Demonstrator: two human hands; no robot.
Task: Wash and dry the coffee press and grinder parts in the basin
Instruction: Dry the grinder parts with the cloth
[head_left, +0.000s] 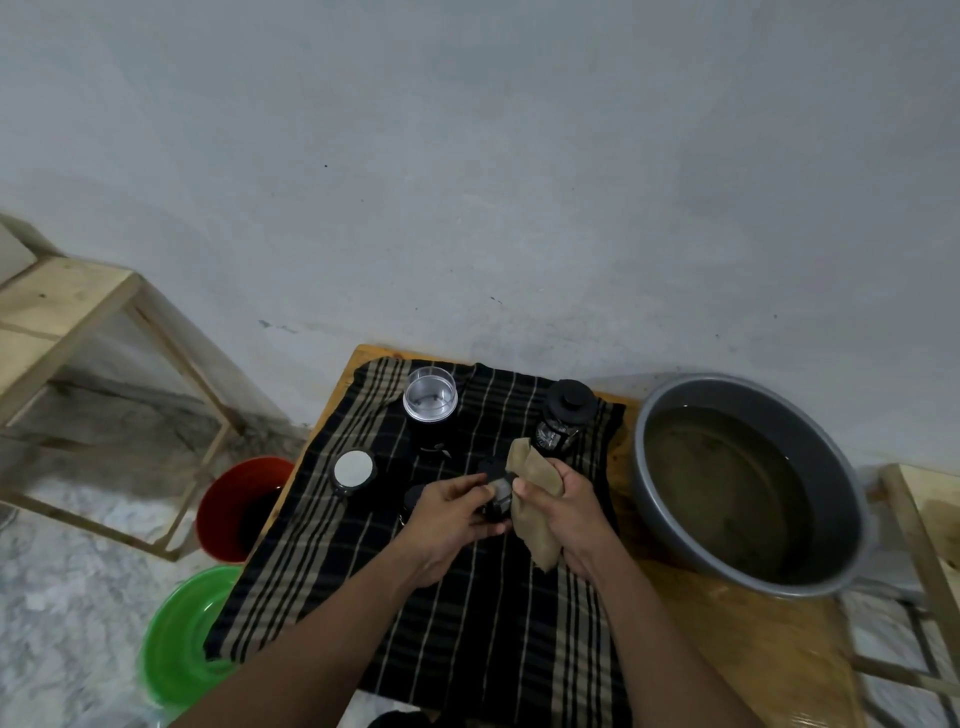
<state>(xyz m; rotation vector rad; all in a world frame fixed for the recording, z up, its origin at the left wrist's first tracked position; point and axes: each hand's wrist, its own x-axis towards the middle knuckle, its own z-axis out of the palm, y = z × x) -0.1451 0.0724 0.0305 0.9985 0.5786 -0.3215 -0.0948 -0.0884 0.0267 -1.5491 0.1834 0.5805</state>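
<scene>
Head view shows the small dark part (497, 493), with a pale mesh face, held between both hands above the middle of the striped cloth (467, 623).

1. Left hand (452, 512): fingers curled round the part from the left, gripping it.
2. Right hand (563, 506): fingers closed round a tan rag (537, 478), with the thumb pressing the rag against the right side of the part.
3. Key relation: the part lies directly between the hands, touching both. The mesh face is turned toward the rag. The long axis of the part cannot be told, as the fingers cover most of it.
4. Judgement: the step is drying. The next wipe likely requires the left hand to rotate the part.

Surroundings: the coffee press (563, 415) stands just beyond the right hand. The grinder cup (430, 400) stands far left, and a round lid (353, 469) lies left of the hands. The grey basin (852, 499), holding murky water, sits right on the table (753, 649), apart from the hands. Nothing stands between the hands.
</scene>
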